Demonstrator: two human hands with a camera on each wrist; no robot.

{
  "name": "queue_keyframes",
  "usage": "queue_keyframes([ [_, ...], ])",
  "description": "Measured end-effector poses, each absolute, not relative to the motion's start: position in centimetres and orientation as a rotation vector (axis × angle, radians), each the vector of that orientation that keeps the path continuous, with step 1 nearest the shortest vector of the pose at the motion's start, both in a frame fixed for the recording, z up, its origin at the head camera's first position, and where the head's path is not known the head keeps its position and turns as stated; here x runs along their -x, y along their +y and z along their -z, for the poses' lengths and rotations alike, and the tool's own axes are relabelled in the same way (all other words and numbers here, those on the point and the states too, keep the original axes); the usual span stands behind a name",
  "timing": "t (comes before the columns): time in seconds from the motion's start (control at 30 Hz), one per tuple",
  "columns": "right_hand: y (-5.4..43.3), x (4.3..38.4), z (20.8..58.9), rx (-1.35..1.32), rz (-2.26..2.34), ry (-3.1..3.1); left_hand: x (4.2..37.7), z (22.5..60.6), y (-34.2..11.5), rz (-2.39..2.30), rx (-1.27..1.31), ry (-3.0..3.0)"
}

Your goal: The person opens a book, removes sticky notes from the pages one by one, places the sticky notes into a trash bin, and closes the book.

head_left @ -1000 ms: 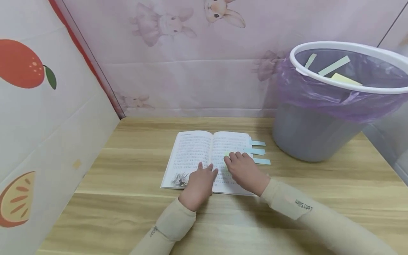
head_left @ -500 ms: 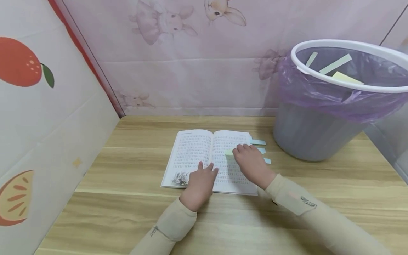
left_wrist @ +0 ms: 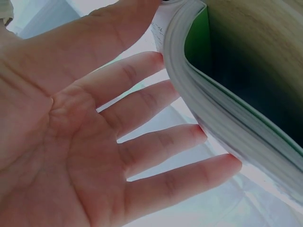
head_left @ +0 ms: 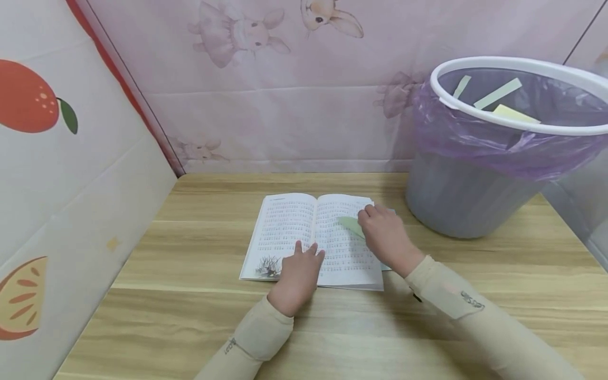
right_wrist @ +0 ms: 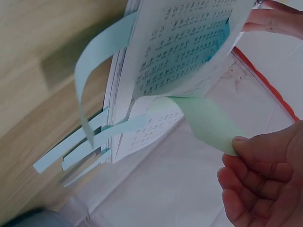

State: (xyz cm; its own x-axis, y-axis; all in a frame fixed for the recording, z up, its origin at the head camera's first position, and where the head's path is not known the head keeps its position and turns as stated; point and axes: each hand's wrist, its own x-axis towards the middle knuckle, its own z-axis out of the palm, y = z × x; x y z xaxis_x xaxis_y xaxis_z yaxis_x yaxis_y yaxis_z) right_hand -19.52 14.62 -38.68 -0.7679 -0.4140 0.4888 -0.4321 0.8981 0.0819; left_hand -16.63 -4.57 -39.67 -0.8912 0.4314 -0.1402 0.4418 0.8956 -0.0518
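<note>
An open book (head_left: 285,224) of printed text lies on the wooden table. My left hand (head_left: 299,274) rests on its lower middle near the spine, fingers spread and straight; in the left wrist view the fingertips (left_wrist: 222,163) meet the pages. Over the right page, my right hand (head_left: 387,235) pinches a pale green sticky note (right_wrist: 208,123) between thumb and forefinger. One end of the note still joins the page, which curls up there in the right wrist view. Several light blue paper strips (right_wrist: 97,52) stick out of the book's side edge, mostly hidden by my right hand in the head view.
A grey bin (head_left: 456,195) with a purple liner (head_left: 480,145) and white rim stands at the table's back right. Strips and a yellow paper (head_left: 515,113) lie inside it. A pink rabbit-print wall (head_left: 285,116) closes the back, and a fruit-print wall (head_left: 71,174) the left.
My right hand has moved right and slightly up, drawing the green note's end away from the page, so more of the note shows. My left hand has stayed in place.
</note>
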Motion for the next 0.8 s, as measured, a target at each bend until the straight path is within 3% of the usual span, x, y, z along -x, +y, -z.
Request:
queue_keyframes([
  [0.8, 16.8, 19.4, 35.9, -0.484, -0.215, -2.41, 16.4, 39.4, -4.4, 0.054, -0.671, 2.902],
])
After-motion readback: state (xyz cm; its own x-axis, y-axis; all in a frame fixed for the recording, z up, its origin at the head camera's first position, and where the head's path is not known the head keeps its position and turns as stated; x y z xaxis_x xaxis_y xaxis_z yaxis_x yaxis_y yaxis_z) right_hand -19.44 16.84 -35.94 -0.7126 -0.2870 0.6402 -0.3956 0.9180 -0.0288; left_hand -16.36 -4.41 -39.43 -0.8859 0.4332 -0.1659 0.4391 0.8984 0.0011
